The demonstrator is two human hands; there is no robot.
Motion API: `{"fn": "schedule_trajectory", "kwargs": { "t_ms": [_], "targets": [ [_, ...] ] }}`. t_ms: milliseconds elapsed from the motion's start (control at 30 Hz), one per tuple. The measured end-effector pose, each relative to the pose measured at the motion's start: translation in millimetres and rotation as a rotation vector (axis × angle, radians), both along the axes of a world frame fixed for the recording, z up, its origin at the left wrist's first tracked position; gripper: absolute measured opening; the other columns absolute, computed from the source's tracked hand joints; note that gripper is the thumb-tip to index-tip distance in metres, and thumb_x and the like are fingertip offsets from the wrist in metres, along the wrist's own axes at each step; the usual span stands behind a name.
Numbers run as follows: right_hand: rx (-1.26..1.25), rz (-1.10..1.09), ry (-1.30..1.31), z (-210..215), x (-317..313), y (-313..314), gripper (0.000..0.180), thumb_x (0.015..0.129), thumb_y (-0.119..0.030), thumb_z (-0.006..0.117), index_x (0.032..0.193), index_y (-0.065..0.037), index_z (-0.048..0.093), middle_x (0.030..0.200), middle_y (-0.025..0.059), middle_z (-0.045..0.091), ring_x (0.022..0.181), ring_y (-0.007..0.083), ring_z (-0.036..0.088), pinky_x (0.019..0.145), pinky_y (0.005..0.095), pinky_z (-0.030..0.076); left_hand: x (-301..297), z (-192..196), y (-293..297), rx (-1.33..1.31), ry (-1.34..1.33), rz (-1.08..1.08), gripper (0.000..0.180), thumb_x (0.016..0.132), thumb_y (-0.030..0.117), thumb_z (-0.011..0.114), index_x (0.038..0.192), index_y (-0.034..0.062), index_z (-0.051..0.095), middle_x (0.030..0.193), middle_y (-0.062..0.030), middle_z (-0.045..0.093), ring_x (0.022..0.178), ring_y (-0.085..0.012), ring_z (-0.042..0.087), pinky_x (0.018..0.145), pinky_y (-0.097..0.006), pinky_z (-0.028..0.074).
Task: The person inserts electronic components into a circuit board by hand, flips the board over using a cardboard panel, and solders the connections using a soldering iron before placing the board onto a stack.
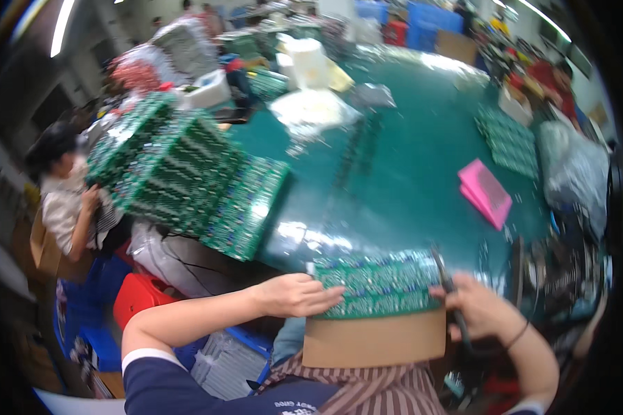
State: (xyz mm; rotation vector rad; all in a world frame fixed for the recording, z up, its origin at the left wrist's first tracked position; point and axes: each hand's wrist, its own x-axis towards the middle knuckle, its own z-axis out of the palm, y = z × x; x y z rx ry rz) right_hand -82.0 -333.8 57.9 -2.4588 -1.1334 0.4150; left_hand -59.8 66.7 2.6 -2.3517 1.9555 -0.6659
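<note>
A green circuit board panel [377, 283], crowded with small parts, lies at the near table edge in front of me. My left hand [300, 296] grips its left end with curled fingers. At the right end, my right hand [481, 308] is closed round a dark-handled hand tool [447, 282] resembling pliers. The tool's narrow tip reaches up beside the panel's right edge; blur hides its exact kind. Below the panel is a plain brown cardboard piece [375, 340], right against my striped apron [367, 391].
Tall stacks of similar green boards [180, 173] stand to the left, near a seated person [73, 197]. On the green table [401, 187] are a pink pad [485, 194], more boards [509, 142] and a plastic bag [574, 173]. A red stool [142, 299] is at lower left.
</note>
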Motion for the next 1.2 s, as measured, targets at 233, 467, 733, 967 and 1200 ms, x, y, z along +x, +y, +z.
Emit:
{"fn": "schedule_trajectory", "kwargs": {
  "t_ms": [233,467,733,967,1200],
  "targets": [
    [-0.013,-0.258,-0.295,-18.3,45.8,-13.0,0.044,0.07,-0.004,0.065,0.112,-0.012,0.061,0.113,0.0096,0.059,0.117,0.0386,0.045,0.101,0.0448,0.04,-44.8,-3.0,-87.3,-0.083,-0.054,0.207,0.03,0.076,0.008,0.059,0.099,-0.009,0.068,0.103,-0.0233,0.068,0.065,-0.0125,0.054,0.052,-0.023,0.041],
    [0.098,-0.515,-0.417,-48.6,78.8,-13.5,0.041,0.075,0.003,0.06,0.113,-0.012,0.06,0.112,0.01,0.055,0.108,0.0349,0.049,0.097,0.0424,0.039,-71.8,-20.9,-225.8,-0.082,-0.125,0.478,0.026,0.072,0.005,0.061,0.091,-0.0113,0.067,0.091,-0.0244,0.067,0.071,-0.0193,0.059,0.054,-0.026,0.042],
    [0.251,-0.49,-0.488,-64.0,72.1,-13.1,0.025,0.087,-0.007,0.052,0.111,-0.012,0.057,0.108,0.0102,0.06,0.106,0.0334,0.053,0.094,0.0401,0.041,-60.1,5.8,-213.1,-0.056,0.184,0.408,0.028,0.075,0.006,0.064,0.098,-0.0093,0.065,0.086,-0.0171,0.063,0.077,-0.0181,0.055,0.062,-0.027,0.044],
    [0.234,-0.447,-0.526,-61.9,77.4,-20.0,0.023,0.087,-0.006,0.051,0.109,-0.01,0.057,0.107,0.0096,0.063,0.108,0.0283,0.055,0.093,0.0386,0.04,3.9,62.7,-168.7,-0.01,0.953,0.155,0.06,0.069,-0.01,0.052,0.129,-0.0131,0.047,0.095,-0.022,0.06,0.087,-0.0349,0.055,0.084,-0.041,0.046],
    [0.213,-0.691,-0.662,0.1,14.5,-27.9,0.019,0.082,-0.018,0.067,0.097,-0.007,0.06,0.116,0.011,0.065,0.098,0.029,0.06,0.089,0.0379,0.042,81.4,45.4,-173.9,-0.428,0.832,0.54,0.008,0.093,0.001,0.056,0.101,0.0002,0.057,0.081,-0.0166,0.068,0.059,-0.0299,0.065,0.054,-0.037,0.048]
  ]
}}
